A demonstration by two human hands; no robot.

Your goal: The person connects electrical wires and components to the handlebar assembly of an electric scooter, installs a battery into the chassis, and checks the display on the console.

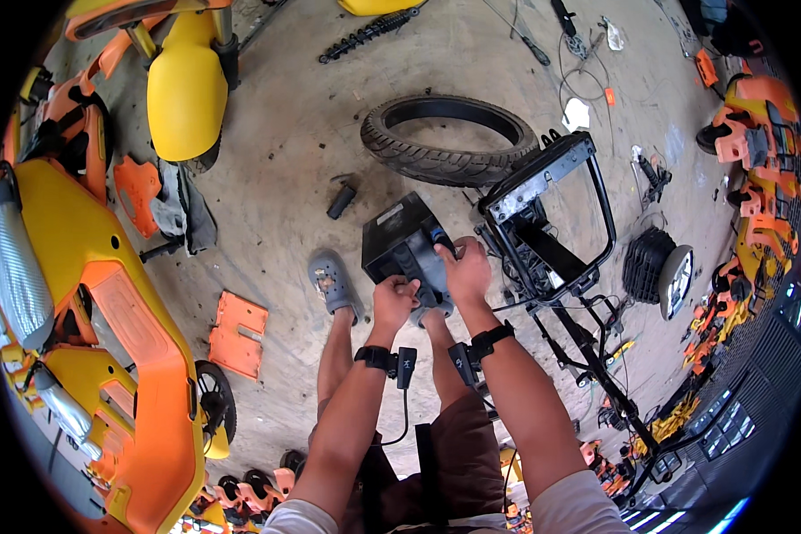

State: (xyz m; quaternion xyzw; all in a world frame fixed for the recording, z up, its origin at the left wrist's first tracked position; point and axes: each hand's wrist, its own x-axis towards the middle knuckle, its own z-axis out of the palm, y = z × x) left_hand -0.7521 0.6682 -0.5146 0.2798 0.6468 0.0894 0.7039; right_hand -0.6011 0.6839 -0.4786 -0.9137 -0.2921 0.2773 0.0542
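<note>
A black box-shaped unit (pixel 392 236) with a pale label and a small blue part is held above the floor before my grey clogs (pixel 327 276). My right hand (pixel 465 267) grips its right edge beside the blue part, thumb raised over it. My left hand (pixel 397 301) has its fingers curled closed at the box's lower edge, against a dark piece whose shape I cannot make out. A bare black metal frame (pixel 578 178) stands close to the right of my right hand, and a short black cylinder (pixel 341 200) lies beyond the box.
A loose tyre (pixel 402 160) lies ahead. Yellow and orange scooters (pixel 62 209) crowd the left; more (pixel 761 116) line the far right. An orange panel (pixel 237 336) lies left of my legs, a round headlamp (pixel 672 280) right of the frame, a shock absorber (pixel 365 36) at the back.
</note>
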